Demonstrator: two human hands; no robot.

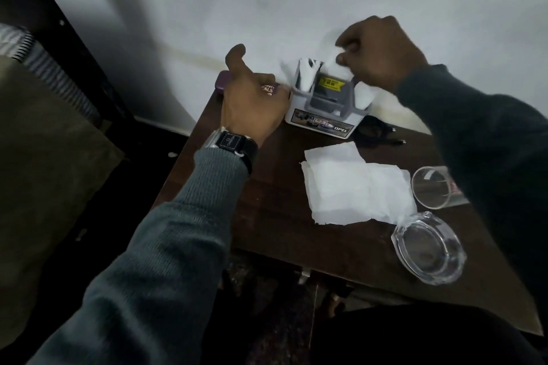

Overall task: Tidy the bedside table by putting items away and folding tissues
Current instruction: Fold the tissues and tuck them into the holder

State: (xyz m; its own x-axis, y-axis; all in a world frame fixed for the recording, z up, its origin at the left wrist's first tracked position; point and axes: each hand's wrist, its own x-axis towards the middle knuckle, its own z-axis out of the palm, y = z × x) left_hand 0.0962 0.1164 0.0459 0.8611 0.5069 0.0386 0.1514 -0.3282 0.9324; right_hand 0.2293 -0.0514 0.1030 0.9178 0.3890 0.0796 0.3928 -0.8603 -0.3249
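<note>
At the bedside table's (267, 216) far edge, the right hand (382, 53) pinches a tissue (344, 69) into the grey holder (323, 111). The left hand (252, 104) curls beside it, grip unclear. Loose tissues (355, 187) mid-table likely need folding next.

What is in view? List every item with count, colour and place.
bedside table: one, dark brown, beneath everything
holder: one, grey-white, OPEL sticker, table's back
upright tissues: count unclear, white, in holder
flat tissues: overlapping, count unclear, white, mid-table
tumbler: one, clear glass, right edge, partly behind sleeve
ashtray: one, clear glass, front right
purple box: one, back left
watch: one, black, left wrist
left hand: grips purple box
right hand: fingers pinch upright tissues
</note>
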